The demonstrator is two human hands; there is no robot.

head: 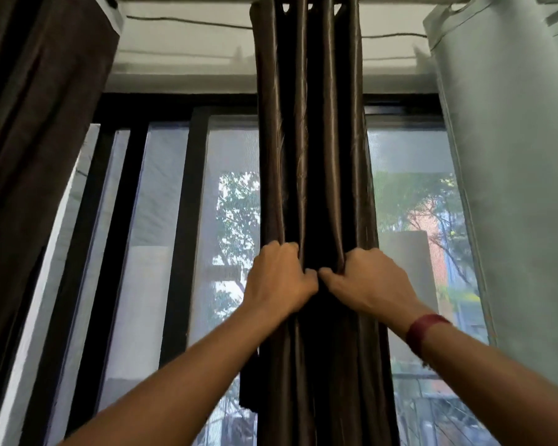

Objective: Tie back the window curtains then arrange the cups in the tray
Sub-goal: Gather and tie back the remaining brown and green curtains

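Shiny brown satin curtain (313, 156), bunched in long folds; left hand (279, 278) and right hand (368, 281) both fisted tight around it, thumbs touching.

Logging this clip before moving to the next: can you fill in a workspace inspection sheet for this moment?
Surface: nothing seen; no table in view.
Job's things: brown centre curtain hangs gathered, no tie seen; cups and tray not in view.
Clutter: nothing seen.
Hands: left hand and right hand each grip the curtain's folds, thumbs nearly meeting; red wristband on the right wrist.
Cables: thin dark wire runs along the wall above the window.
Surroundings: dark-framed window with mesh; darker curtain at left, pale curtain at right; trees outside.
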